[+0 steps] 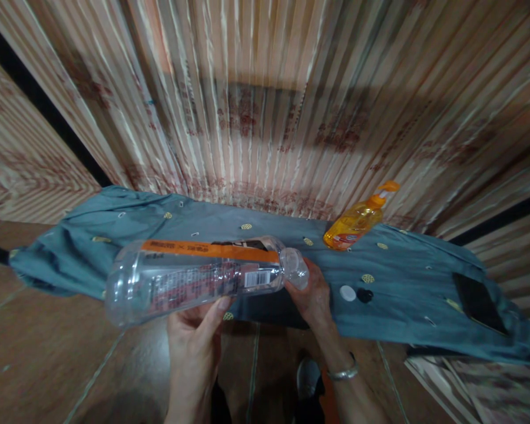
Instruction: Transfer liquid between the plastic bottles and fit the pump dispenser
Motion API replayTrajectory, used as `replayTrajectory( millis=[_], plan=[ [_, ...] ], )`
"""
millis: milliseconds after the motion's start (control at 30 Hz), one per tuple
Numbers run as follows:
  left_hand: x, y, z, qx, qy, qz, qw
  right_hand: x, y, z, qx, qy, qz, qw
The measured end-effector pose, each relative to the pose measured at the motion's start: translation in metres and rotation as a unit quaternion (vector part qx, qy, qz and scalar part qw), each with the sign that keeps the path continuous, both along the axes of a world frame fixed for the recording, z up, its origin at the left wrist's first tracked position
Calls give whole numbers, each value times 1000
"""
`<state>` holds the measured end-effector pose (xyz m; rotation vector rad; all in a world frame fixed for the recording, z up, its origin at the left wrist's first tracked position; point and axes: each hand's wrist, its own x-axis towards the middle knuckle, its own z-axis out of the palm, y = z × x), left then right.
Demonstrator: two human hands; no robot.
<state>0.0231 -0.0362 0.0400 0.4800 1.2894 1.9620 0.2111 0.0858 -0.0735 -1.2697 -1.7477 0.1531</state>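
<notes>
A large clear plastic bottle [194,280] with an orange strip and a barcode on its label lies sideways in the air above the cloth-covered table. My left hand [198,330] grips its body from below, the thumb showing on the near side. At the neck, my right hand [311,294] closes around a clear plastic piece [295,268] at the bottle's mouth; I cannot tell whether it is a cap or a separate cup. Most fingers of both hands are hidden behind the plastic. No liquid shows inside the bottle.
On the blue-green patterned cloth [401,300] stands an orange pump bottle [353,225]. A white round lid [347,293] and a small black item [364,295] lie near my right hand. Farther right rests a dark phone [479,303]. Pleated curtains [256,118] hang behind.
</notes>
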Motion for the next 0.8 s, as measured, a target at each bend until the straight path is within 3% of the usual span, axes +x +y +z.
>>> replayTrajectory(
  millis=[233,567,800],
  plan=[
    [-1,1,-1,1,11,-20,1000,0,-1,6,-35,9,-1,999],
    [4,1,-1,17,-7,22,1000,1,-2,10,-59,10,-2,998],
    [6,3,12,3,-2,18,1000,0,-2,13,-57,12,-5,998]
  ],
)
